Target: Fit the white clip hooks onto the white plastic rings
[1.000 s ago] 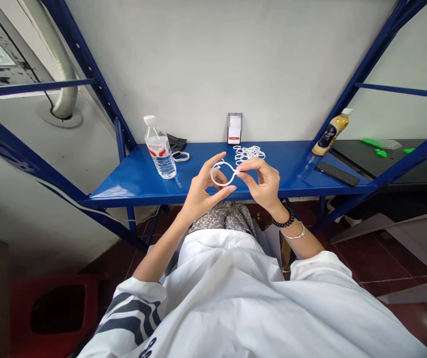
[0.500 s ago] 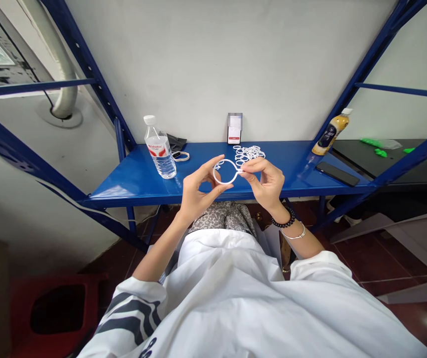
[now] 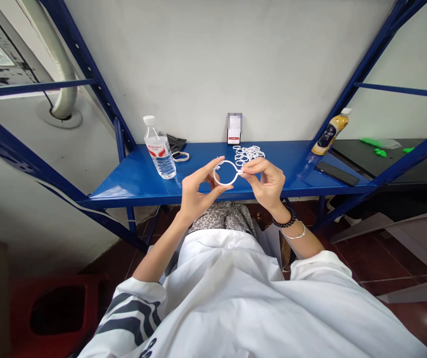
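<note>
A white plastic ring [image 3: 225,172] is held up between both hands, just above the front edge of the blue metal shelf [image 3: 131,179]. My left hand [image 3: 195,191] pinches its left side between thumb and fingers. My right hand [image 3: 266,181] pinches its right side, where a small clasp sits. Behind the hands a heap of several more white rings [image 3: 249,152] lies on the shelf.
A water bottle [image 3: 159,148], a single ring [image 3: 181,156] and a dark pouch stand at the back left. A small red-and-white box [image 3: 234,132] leans on the wall. A yellow drink bottle [image 3: 331,132] and a black phone [image 3: 336,173] lie right. Blue rack posts flank the shelf.
Both hands have lifted the ring slightly and shifted it a little to the right; the left fingers have re-gripped its left side. The hold on the ring stays the same.
</note>
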Demonstrator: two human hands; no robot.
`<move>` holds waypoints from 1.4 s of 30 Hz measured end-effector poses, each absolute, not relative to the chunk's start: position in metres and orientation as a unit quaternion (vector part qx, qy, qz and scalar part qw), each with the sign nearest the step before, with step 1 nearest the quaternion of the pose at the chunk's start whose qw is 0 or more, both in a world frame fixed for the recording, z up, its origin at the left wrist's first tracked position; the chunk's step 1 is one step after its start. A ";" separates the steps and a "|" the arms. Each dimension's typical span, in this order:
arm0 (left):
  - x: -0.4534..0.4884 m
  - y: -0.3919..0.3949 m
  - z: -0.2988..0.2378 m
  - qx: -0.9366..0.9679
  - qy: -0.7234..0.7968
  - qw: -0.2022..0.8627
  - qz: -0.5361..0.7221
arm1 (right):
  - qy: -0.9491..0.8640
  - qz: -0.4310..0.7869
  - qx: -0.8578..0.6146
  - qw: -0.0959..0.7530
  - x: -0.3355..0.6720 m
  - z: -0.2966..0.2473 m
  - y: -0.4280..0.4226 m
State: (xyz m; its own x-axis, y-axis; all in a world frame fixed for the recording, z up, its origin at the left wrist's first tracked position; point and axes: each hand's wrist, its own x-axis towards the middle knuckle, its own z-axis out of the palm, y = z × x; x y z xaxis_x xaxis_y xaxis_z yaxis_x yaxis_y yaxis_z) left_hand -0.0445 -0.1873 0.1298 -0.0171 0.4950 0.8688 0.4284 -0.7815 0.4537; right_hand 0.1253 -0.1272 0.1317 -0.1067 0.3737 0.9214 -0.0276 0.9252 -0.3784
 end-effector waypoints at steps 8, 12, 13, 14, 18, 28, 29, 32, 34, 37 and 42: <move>-0.044 -0.187 0.129 0.700 0.326 0.027 0.635 | -0.730 0.150 -0.124 0.655 0.126 0.131 -0.127; -0.044 -0.187 0.130 0.699 0.328 0.031 0.634 | -0.730 0.161 -0.110 0.655 0.126 0.132 -0.127; -0.044 -0.188 0.130 0.700 0.327 0.031 0.635 | -0.729 0.166 -0.102 0.656 0.126 0.132 -0.127; -0.044 -0.188 0.130 0.700 0.325 0.031 0.635 | -0.728 0.169 -0.095 0.657 0.126 0.132 -0.127; -0.044 -0.188 0.131 0.702 0.322 0.033 0.634 | -0.731 0.163 -0.102 0.655 0.126 0.132 -0.127; -0.044 -0.187 0.130 0.708 0.310 0.018 0.634 | -0.737 0.146 -0.085 0.655 0.126 0.134 -0.127; -0.044 -0.187 0.130 0.709 0.309 0.014 0.634 | -0.737 0.144 -0.084 0.655 0.126 0.133 -0.127; -0.044 -0.186 0.129 0.711 0.307 0.006 0.633 | -0.737 0.144 -0.076 0.655 0.126 0.133 -0.126; -0.044 -0.186 0.129 0.711 0.307 0.003 0.633 | -0.737 0.147 -0.074 0.656 0.126 0.133 -0.126; -0.044 -0.186 0.129 0.711 0.308 0.001 0.632 | -0.738 0.149 -0.084 0.653 0.126 0.132 -0.126; -0.043 -0.187 0.129 0.711 0.308 -0.001 0.632 | -0.740 0.149 -0.104 0.647 0.127 0.132 -0.126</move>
